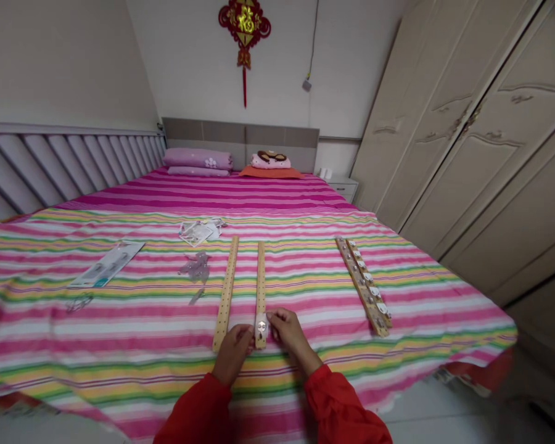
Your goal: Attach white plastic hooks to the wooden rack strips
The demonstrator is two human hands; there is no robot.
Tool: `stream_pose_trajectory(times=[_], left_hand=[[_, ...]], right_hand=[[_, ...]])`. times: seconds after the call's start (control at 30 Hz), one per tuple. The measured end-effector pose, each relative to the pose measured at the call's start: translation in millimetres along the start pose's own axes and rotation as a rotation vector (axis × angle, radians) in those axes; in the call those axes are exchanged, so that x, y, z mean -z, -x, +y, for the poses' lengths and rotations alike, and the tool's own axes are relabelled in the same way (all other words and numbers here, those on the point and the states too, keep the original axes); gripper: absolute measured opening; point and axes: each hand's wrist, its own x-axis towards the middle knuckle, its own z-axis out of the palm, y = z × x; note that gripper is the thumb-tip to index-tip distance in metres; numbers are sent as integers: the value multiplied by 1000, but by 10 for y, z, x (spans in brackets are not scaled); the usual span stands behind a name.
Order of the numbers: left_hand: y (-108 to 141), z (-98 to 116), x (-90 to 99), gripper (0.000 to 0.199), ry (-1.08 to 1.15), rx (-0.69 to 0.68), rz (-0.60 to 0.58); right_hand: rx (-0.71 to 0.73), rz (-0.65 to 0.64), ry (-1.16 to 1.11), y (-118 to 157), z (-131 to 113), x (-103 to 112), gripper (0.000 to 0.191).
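Observation:
A small metal hook on a clear square backing (261,327) lies over the near end of a light wooden strip (261,277). My right hand (287,330) pinches the right edge of that backing between thumb and forefinger. At its left side, my left hand (235,350) is closed with thumb and fingertips against the backing and the strip's edge. A second wooden strip (227,290), dotted with holes, runs parallel just left, its near end close to my left hand. Whether the backing is stuck to the wood, I cannot tell.
Several clear backings with hooks (197,266) lie on the striped bedsheet, left of the strips. Behind them are clear packets (198,232); farther left are a flat package (107,265) and wire-like pieces (79,302). Two hook-lined strips (365,287) lie right. The wardrobe (472,142) stands beyond.

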Motion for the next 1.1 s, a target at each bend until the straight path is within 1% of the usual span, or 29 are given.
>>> stream_pose_trajectory(times=[0.1,0.23,0.6,0.83,1.03,1.1], left_hand=[[-11,-6,-10,47,-22,108,-48],[-40,-15,-24,47,11,162,-94],[-181,-163,-126,48,1,180,-32],[-170,-161,-146,45,-28,154,-8],[-203,-205,-159,41,-70,125,48],[-220,-220,-159,41,-92,107,59]], right_hand=[[0,0,5,11,-11,-6,32],[4,1,10,10,-19,-11,31],[14,23,29,0,36,-17,30],[27,42,14,3,71,-23,35],[49,57,-23,11,89,-35,41],[59,82,-17,37,98,-48,43]])
